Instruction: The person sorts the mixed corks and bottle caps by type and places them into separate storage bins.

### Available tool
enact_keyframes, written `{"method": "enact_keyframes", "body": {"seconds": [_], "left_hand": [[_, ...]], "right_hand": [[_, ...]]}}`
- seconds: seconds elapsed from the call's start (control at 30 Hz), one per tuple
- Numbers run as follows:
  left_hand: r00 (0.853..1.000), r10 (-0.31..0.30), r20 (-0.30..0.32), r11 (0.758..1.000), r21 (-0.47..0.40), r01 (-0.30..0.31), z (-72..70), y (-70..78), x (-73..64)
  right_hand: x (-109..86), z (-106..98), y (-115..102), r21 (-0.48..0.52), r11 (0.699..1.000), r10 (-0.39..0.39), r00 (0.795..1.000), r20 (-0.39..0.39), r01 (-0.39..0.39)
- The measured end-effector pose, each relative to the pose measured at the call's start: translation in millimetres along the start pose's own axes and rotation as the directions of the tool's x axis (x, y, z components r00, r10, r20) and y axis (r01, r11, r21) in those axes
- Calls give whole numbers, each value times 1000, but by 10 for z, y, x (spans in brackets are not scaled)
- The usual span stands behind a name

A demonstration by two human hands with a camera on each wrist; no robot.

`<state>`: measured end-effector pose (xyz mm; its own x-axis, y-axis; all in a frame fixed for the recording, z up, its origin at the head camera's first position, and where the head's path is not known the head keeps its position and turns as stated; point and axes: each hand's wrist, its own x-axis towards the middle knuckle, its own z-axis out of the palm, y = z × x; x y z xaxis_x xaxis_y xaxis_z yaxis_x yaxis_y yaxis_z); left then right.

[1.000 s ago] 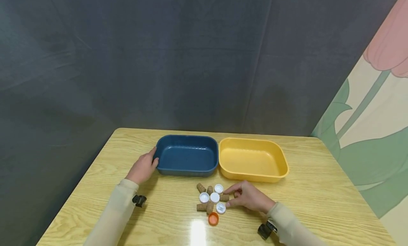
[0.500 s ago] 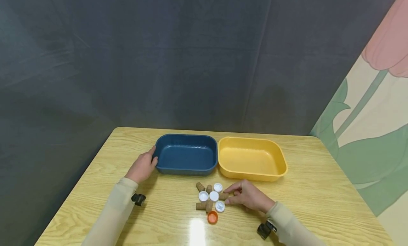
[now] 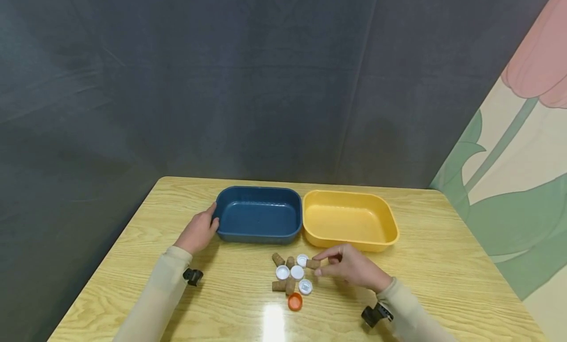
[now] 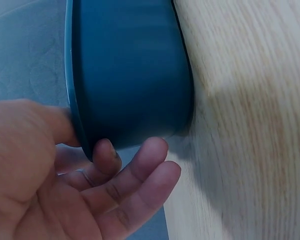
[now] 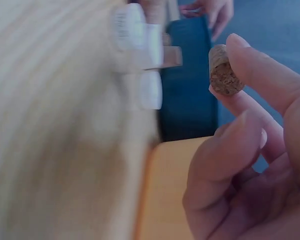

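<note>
My right hand (image 3: 358, 269) pinches a brown cork (image 5: 226, 72) between thumb and index finger, just right of a small cluster of corks and bottle caps. In the right wrist view the cork's round end faces the camera, lifted off the wood. My left hand (image 3: 198, 233) holds the left end of a dark blue plastic basin (image 3: 259, 239), with its rim (image 4: 76, 117) between thumb and fingers. Several white caps (image 3: 297, 272), an orange-red cap (image 3: 295, 301) and several loose corks (image 3: 278, 286) lie in front of the basins.
A yellow basin (image 3: 350, 245) stands right beside the blue one, near the back of the wooden table (image 3: 434, 263). A dark grey curtain (image 3: 266, 86) hangs behind the table. A floral wall panel (image 3: 522, 204) is at right.
My right hand has picked the cork up from the right side of the cluster and moved it slightly up and back. The left hand stays at the blue basin.
</note>
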<state>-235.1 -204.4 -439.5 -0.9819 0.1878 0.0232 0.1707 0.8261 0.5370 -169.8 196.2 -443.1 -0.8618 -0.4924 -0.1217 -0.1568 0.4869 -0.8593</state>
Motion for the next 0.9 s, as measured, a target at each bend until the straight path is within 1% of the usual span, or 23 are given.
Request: {"method": "enact_keyframes", "body": {"seconds": [0.07,0.13,0.27,0.37,0.6,0.77,0.9], "left_hand": [[1000,2,-1,1000,-1,-2,8,-6,4],[1000,-1,-3,1000,-1,1,15,-10,9],[1000,0,-3,1000,-4,0,21,-16,14],[1000,8,-6,1000,-9,-8,16,-13,16],[1000,16,-17,1000,0,-16,16,-2,32],[1000,14,-23,1000,11,-14,10,17,18],[1000,8,-27,1000,9,-8,17,14,5]], "right_hand": [[-5,-52,-63,24,999,26,1000,-8,-26],[-9,-108,-121,47,998,34,999,-14,-33],[0,-211,-218,53,998,21,999,-42,-18],[27,-293,-263,24,1000,17,997,-70,-16],[136,-493,-300,-9,999,47,989,-138,-48],[252,-635,-279,-50,997,57,986,-159,-65],[365,-738,-234,-109,993,37,989,-143,-53]]}}
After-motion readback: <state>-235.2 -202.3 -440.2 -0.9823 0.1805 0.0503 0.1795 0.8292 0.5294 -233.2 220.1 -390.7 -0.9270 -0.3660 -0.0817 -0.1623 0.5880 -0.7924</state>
